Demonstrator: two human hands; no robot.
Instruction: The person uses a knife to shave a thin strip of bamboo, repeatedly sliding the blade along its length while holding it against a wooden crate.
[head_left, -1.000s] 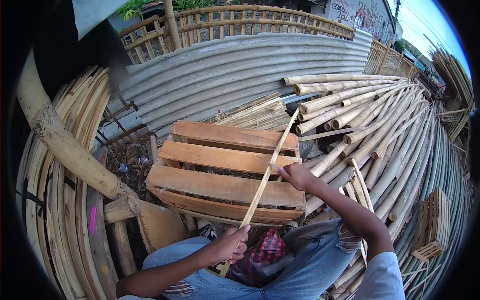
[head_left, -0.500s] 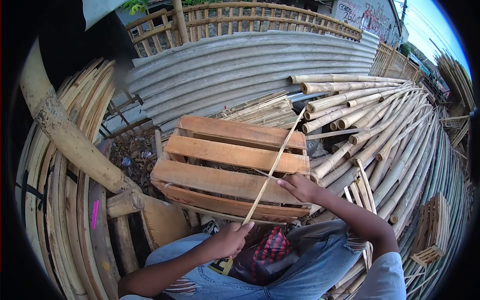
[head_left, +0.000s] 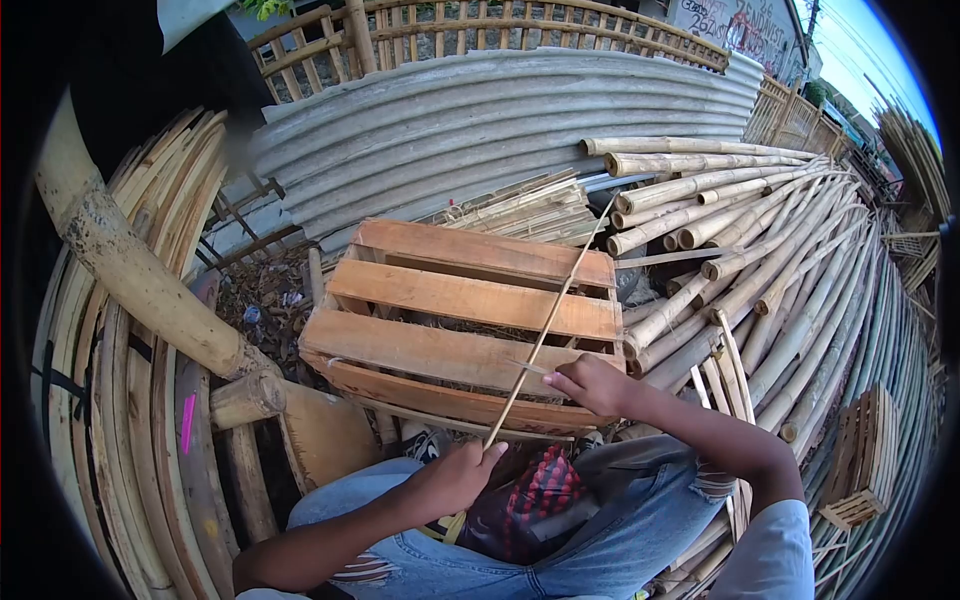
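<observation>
Here, head view: a bamboo strip [head_left: 556, 308] is slanting across the wooden crate [head_left: 440, 300], far tip passing its back edge. The left hand [head_left: 455, 477] is clenching the strip's near end, below the crate's front edge. The right hand [head_left: 590, 384] is pinching a small blade [head_left: 527, 367] against the strip, over the crate's front slat. Bamboo poles [head_left: 740, 260] are lying right of the crate.

The lower end of the bamboo strip [head_left: 548, 325] disappears inside the closed left hand [head_left: 455, 478], near the bottom centre. What the right hand [head_left: 592, 384] pinches against the strip is a thin sliver, too small to identify. The red checked cloth [head_left: 530, 495] is partly covered by the left hand and jeans. Graffiti on the wall [head_left: 735, 25] at the upper right is cut off by the frame's edge.
</observation>
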